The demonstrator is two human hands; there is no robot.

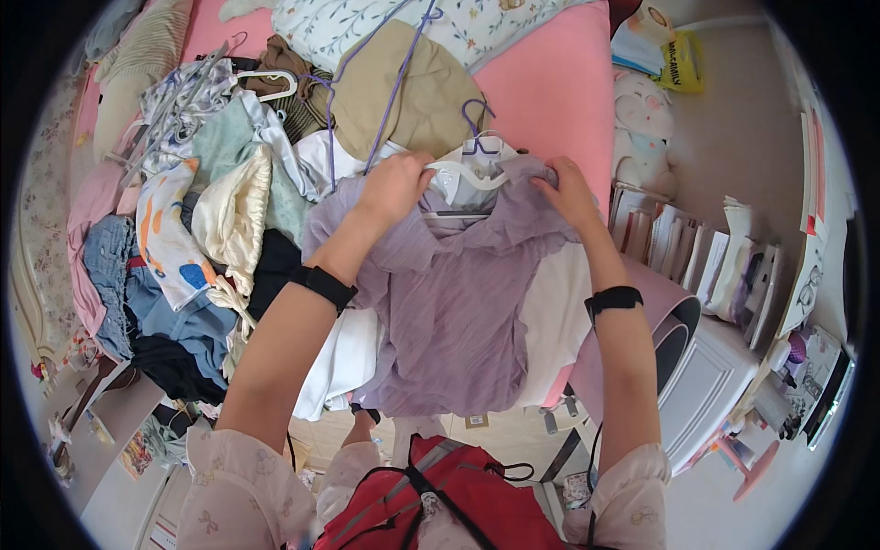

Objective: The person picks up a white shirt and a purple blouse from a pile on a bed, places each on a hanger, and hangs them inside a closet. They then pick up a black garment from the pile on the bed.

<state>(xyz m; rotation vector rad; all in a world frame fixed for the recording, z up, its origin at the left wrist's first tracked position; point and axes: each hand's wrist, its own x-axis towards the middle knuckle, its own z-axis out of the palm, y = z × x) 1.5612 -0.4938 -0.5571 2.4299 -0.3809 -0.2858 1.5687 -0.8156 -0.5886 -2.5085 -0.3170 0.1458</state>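
Observation:
A lavender short-sleeved top point(460, 302) lies spread in front of me over white clothes, its neckline at the far end. A white plastic hanger point(474, 177) sits at the neck opening, its right arm running in under the cloth. My left hand point(395, 184) grips the hanger's left end beside the collar. My right hand point(570, 191) pinches the top's right shoulder between thumb and fingers. Just beyond the neckline rests a purple hanger point(471, 117) on a white garment. A khaki garment point(412, 89) lies farther off, with more purple hanger wire across it.
A heap of clothes point(179, 247) with several hangers point(275, 84) covers the left of the pink bed point(543, 89). Right of the bed are a plush toy point(643, 130), upright books point(687, 234), a rolled mat point(639, 316) and a white cabinet point(715, 385).

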